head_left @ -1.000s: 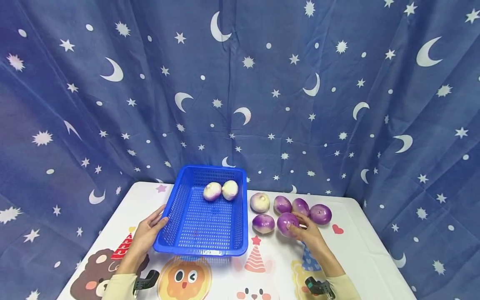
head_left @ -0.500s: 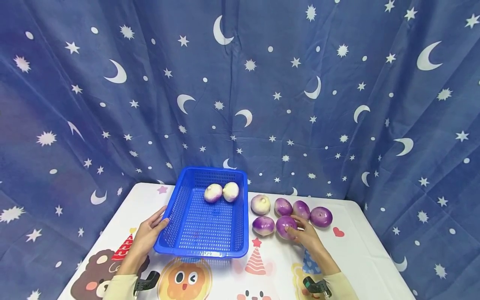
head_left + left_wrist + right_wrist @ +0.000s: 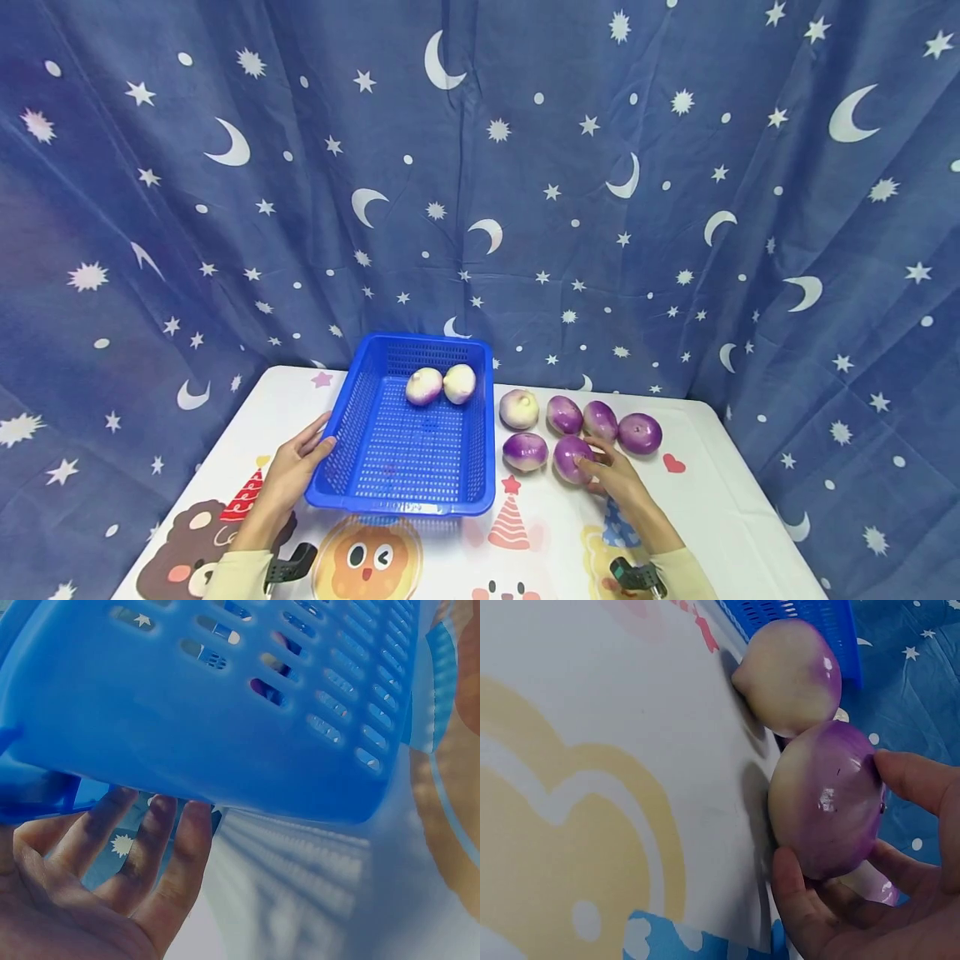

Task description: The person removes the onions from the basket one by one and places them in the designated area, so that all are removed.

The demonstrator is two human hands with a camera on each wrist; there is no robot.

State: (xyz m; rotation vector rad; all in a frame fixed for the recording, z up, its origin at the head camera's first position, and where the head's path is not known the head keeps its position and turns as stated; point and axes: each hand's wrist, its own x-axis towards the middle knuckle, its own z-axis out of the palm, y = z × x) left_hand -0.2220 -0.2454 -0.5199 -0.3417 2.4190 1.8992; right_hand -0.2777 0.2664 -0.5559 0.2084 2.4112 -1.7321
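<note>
On the left, a blue perforated basket [image 3: 412, 442] holds two white-and-purple turnips [image 3: 459, 384] near its far end. My left hand [image 3: 296, 462] grips the basket's left side, thumb at the rim, fingertips against its outside in the left wrist view. My right hand [image 3: 618, 475] pinches a purple turnip [image 3: 829, 799] between thumb and fingers, low over the table at the front of the loose group. Left of it lies another turnip [image 3: 525, 451], its pale end facing the right wrist camera.
Behind these two, a pale turnip [image 3: 519, 409] and several purple turnips [image 3: 640, 433] line up along the back. A white tablecloth [image 3: 720, 500] with cartoon prints covers the table. A blue curtain [image 3: 480, 183] with moons and stars hangs behind.
The turnip in my right hand has come slightly nearer and turned a little. My left hand and the basket stay put.
</note>
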